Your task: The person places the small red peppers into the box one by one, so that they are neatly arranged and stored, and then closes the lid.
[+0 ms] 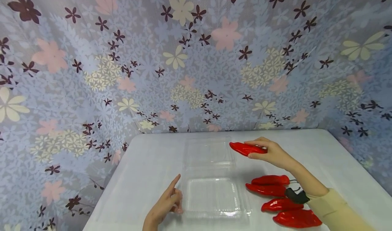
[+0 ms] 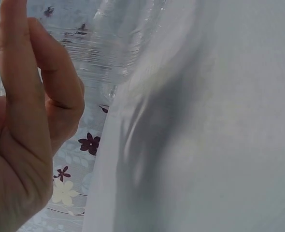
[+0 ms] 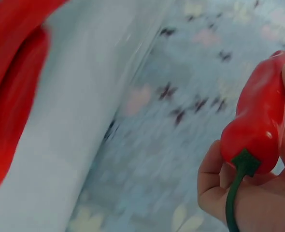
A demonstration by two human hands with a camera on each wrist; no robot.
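Note:
My right hand (image 1: 272, 152) grips a red pepper (image 1: 245, 148) above the table, just right of the container's raised lid. In the right wrist view, its green stem (image 3: 234, 203) hangs down past the palm. A clear plastic container (image 1: 211, 195) lies opened out on the table, its hinged lid (image 1: 208, 152) on the far side. At the container's left edge is my left hand (image 1: 166, 202), index finger straight and the other fingers curled at the rim. The left wrist view has this hand (image 2: 31, 121) close against the clear plastic (image 2: 99, 53).
Several more red peppers (image 1: 297, 218) lie in a loose column on the table right of the container, under my right forearm. A dark band (image 1: 297, 196) sits at the right wrist. The white table (image 1: 147, 156) ends at a flowered curtain (image 1: 183, 71) behind.

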